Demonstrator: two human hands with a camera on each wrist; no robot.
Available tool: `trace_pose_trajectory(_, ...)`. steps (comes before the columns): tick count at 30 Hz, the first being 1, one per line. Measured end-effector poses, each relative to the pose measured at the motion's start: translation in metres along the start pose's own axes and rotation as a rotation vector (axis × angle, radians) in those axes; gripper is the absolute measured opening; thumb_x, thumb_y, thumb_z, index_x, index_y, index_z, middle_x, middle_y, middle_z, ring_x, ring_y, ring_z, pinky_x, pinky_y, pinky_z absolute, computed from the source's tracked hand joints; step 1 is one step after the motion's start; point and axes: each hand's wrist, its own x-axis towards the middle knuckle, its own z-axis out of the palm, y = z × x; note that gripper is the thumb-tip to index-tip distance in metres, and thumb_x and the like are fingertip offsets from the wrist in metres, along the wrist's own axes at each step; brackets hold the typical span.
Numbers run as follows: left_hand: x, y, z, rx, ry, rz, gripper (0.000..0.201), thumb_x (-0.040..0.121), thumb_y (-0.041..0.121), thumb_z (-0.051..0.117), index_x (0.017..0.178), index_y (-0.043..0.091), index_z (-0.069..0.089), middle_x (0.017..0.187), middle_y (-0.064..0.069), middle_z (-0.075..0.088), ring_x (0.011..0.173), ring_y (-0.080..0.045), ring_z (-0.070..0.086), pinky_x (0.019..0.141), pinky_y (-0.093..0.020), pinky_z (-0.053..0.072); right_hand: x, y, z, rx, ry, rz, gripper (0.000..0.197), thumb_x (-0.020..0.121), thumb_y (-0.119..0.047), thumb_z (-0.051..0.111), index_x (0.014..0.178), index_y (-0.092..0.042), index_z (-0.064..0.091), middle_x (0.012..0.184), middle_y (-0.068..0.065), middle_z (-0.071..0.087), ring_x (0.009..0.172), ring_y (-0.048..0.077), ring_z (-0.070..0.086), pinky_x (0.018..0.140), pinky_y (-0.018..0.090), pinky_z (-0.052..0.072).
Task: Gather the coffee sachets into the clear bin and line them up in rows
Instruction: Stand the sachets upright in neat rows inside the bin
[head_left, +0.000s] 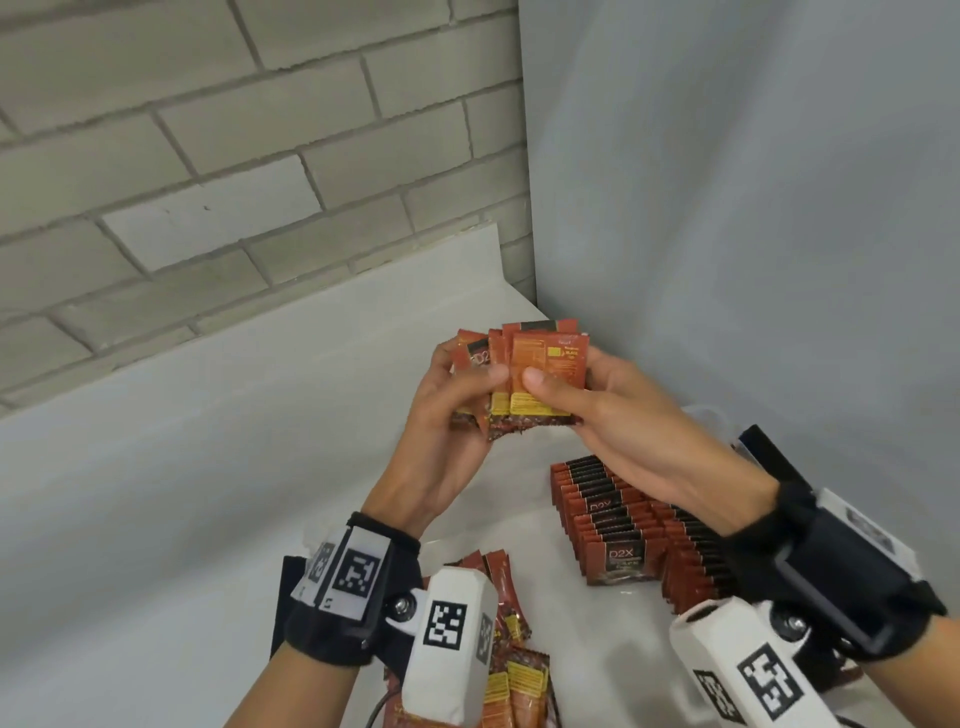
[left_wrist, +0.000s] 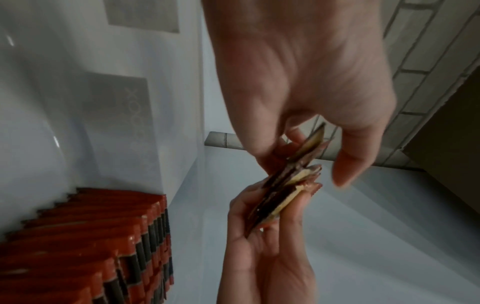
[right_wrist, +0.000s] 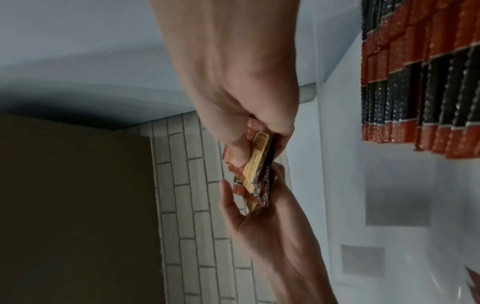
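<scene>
A: What were the hands doing in the head view?

B: Both were raised near the centre of the frame. The left hand (head_left: 444, 410) and the right hand (head_left: 608, 415) gripped one small fanned bundle of coffee sachets (head_left: 524, 371) between them, thumbs pressed on the orange printed faces, fingers curled behind

A: So neither hand was slack?

B: No, each was closed round that bundle. In the left wrist view the bundle (left_wrist: 291, 185) showed edge-on, pinched from above and below

A: And the right wrist view?

B: The same bundle (right_wrist: 257, 164), the yellow panel of a sachet facing out, a thumb lying over it

A: Where was the clear bin?

B: At the lower right of the head view, mostly hidden behind the right forearm; only a bit of its clear rim (head_left: 706, 413) showed. Rows of sachets (head_left: 608, 519) stood upright there, packed tight, dark bands along their tops. I could not tell exactly where the walls ran

A: Any sachets elsewhere?

B: A loose heap of sachets (head_left: 511, 654) lay on the white table (head_left: 182, 493) at the bottom centre, partly behind the left wrist camera (head_left: 447, 639). A grey brick wall (head_left: 208, 130) filled the upper left
</scene>
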Motion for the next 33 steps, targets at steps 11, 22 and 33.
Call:
trace_pose_trajectory(11, -0.007, -0.002, 0.004, -0.082, -0.148, -0.24, 0.071, 0.07, -0.001, 0.057, 0.139, 0.0, 0.041, 0.126, -0.018, 0.058, 0.114, -0.029, 0.059, 0.102, -0.042, 0.047, 0.0, 0.005, 0.012, -0.33, 0.001, -0.002, 0.03, 0.102, -0.033, 0.038, 0.127, -0.026, 0.052, 0.128, 0.001, 0.054, 0.123, 0.01, 0.048, 0.107, 0.032, 0.039)
trace_pose_trajectory(22, -0.006, -0.005, 0.013, 0.002, -0.122, -0.372, 0.026, 0.086, 0.0, 0.044, 0.105, 0.009, 0.06, 0.104, -0.01, 0.065, 0.105, -0.017, 0.063, 0.088, -0.03, 0.053, -0.007, -0.004, 0.005, -0.679, -0.325, -0.319, 0.053, 0.077, -0.024, 0.06, 0.116, -0.058, 0.053, 0.15, -0.019, 0.017, 0.144, 0.0, 0.004, 0.114, 0.028, 0.019)
trace_pose_trajectory(33, -0.011, 0.003, 0.013, 0.023, -0.142, -0.394, 0.024, 0.09, 0.029, 0.057, 0.099, 0.011, 0.071, 0.099, -0.006, 0.071, 0.097, -0.015, 0.067, 0.084, -0.026, 0.055, -0.007, -0.005, 0.003, -0.653, -0.209, -0.289, 0.07, 0.075, -0.018, 0.082, 0.132, -0.037, 0.047, 0.127, -0.008, 0.053, 0.119, 0.007, 0.051, 0.101, 0.031, 0.045)
